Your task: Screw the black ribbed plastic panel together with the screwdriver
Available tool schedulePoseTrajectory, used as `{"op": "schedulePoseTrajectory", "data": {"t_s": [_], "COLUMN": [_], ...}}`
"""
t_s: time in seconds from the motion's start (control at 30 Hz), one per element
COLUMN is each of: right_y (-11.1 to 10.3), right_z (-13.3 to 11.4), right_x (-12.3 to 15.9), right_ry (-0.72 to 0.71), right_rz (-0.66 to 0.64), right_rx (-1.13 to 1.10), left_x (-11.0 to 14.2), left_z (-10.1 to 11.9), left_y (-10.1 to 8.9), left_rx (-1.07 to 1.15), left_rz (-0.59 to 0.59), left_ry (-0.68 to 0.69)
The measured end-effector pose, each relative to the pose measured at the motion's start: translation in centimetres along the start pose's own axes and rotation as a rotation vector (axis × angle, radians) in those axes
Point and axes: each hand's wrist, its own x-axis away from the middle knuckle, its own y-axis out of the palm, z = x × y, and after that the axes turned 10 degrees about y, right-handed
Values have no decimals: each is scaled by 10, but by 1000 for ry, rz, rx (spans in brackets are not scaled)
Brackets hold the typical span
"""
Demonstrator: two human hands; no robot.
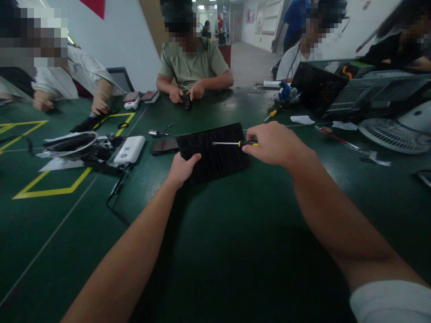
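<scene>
My left hand (184, 168) grips the left edge of a flat black rectangular panel (229, 159), thumb on its upper face. Ribs or grooves run across the panel, which is tilted toward me over the green table. In my right hand (271, 142) is a screwdriver (230, 143) with a black and yellow handle and a thin metal shaft. Its shaft points left across the panel; whether the tip touches the surface I cannot tell. Just behind my left hand lies a dark phone-like slab (164, 146), partly covered by the panel. Several small metal pieces (164, 131) lie beyond it.
On the left are a white power bank (129, 150) with a cable and a cluttered pile of parts (72, 146). To the right lie a white fan (395, 132), a red-handled tool (328, 132) and a yellow screwdriver (273, 113). Other people sit around the table (235, 233).
</scene>
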Motion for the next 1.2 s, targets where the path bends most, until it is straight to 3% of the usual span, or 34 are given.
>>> {"op": "schedulePoseTrajectory", "data": {"t_s": [0.57,0.97,1.2], "right_y": [4,-5,-7], "right_z": [-3,8,9], "right_x": [1,1,0], "right_ry": [1,-21,-12], "right_rz": [-28,114,118], "right_rx": [1,-47,-42], "left_x": [1,0,1], "left_z": [4,2,5], "left_y": [0,0,0], "left_rx": [-19,-14,6], "left_rz": [-12,-6,-4], "left_ry": [26,7,3]}}
